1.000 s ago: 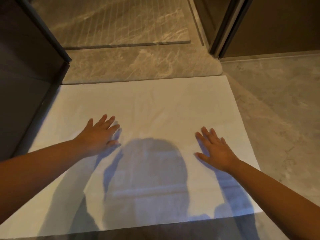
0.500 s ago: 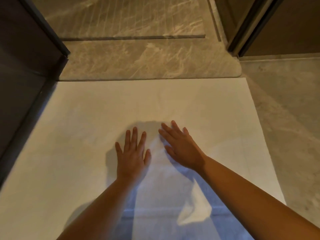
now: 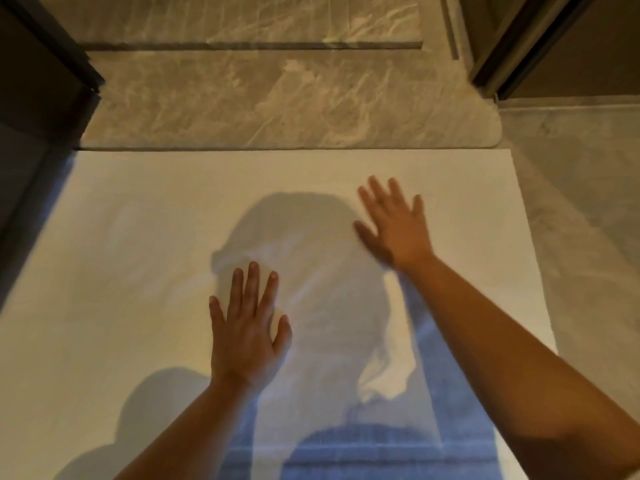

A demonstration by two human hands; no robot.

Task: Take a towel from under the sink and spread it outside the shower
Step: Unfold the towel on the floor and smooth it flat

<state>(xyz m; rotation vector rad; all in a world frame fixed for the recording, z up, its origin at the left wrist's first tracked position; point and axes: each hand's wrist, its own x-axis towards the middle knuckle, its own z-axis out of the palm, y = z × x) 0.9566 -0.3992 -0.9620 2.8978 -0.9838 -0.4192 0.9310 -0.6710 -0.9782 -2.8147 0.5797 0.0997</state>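
Outside the shower, the towel [image 3: 138,271] lies flat; left hand [image 3: 247,332] and right hand [image 3: 394,225] press it, fingers spread. Smoothing seems nearly finished; next, lift away.

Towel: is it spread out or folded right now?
Spread. The white towel lies as one flat sheet, far edge along the marble step, left hand flat on it; near edge out of view.

Grey marble floor [image 3: 581,209] on the right, and a veined marble sill [image 3: 277,105] with a rounded corner runs across. Grooved shower floor [image 3: 242,19] past it. Dark panel [image 3: 31,84] left, dark door frame [image 3: 502,46] right, warm yellowish light.
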